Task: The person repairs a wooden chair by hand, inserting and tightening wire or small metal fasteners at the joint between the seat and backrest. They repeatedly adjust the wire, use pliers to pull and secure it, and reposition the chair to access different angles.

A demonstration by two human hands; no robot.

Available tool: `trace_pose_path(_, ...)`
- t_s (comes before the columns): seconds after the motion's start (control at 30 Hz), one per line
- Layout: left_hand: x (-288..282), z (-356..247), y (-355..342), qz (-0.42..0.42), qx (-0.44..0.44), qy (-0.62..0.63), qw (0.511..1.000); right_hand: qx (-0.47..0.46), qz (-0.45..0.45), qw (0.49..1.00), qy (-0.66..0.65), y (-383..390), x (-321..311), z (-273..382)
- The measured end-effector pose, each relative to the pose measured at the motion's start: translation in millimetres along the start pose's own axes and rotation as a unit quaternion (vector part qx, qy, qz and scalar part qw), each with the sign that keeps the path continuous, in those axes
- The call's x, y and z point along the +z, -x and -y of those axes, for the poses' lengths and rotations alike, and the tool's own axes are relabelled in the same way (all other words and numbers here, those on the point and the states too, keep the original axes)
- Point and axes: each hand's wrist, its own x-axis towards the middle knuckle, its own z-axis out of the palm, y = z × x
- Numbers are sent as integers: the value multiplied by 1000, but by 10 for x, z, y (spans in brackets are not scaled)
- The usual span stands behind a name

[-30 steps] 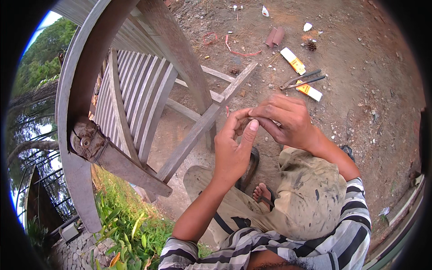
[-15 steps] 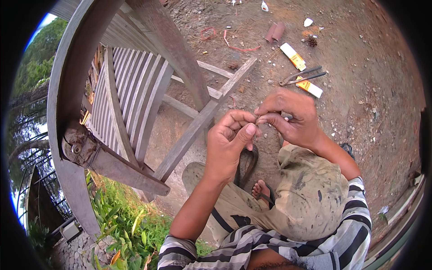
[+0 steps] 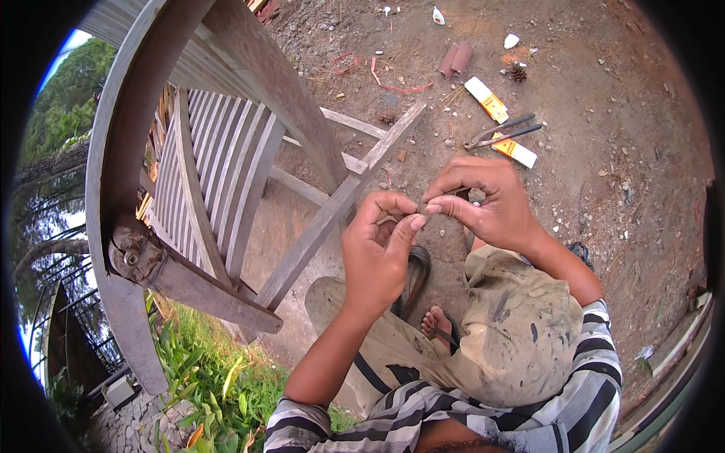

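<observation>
Apparently for fine control, the left hand and right hand pinch a tiny, indistinct piece between nearly closed fingertips, right of the wooden chair.

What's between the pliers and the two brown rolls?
In the head view, a yellow-and-white box lies between the pliers and the brown rolls.

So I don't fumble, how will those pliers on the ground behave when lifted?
The pliers look metal, so they are probably stiff and heavy for their size. With the handles spread, they may swing at the pivot if lifted by one. One handle seems to cross the nearer white-and-yellow box, which might shift.
</observation>
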Motion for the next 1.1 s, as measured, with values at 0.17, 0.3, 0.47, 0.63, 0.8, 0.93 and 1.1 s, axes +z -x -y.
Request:
trace_pose_path(0.17,9,100,57,-11,82,-90,992,78,50,994,-63,-30,-45,29)
trace_pose_path(0.3,-30,23,38,18,123,-117,985,64,53,994,-72,-13,-57,13)
trace_pose_path(0.47,-116,-107,48,60,158,-186,968,58,75,991,-95,3,-37,-12)
trace_pose_path(0.63,-207,-116,91,70,141,-193,968,34,92,993,-59,-54,46,86)
trace_pose_path(0.8,-182,-17,131,40,51,-85,994,27,70,996,-48,-8,166,68)
trace_pose_path(0.93,-272,-31,131,57,51,-174,982,58,61,996,-25,0,243,141)
trace_pose_path(1.1,-79,154,148,-3,61,-115,992,84,64,994,-16,10,150,120)
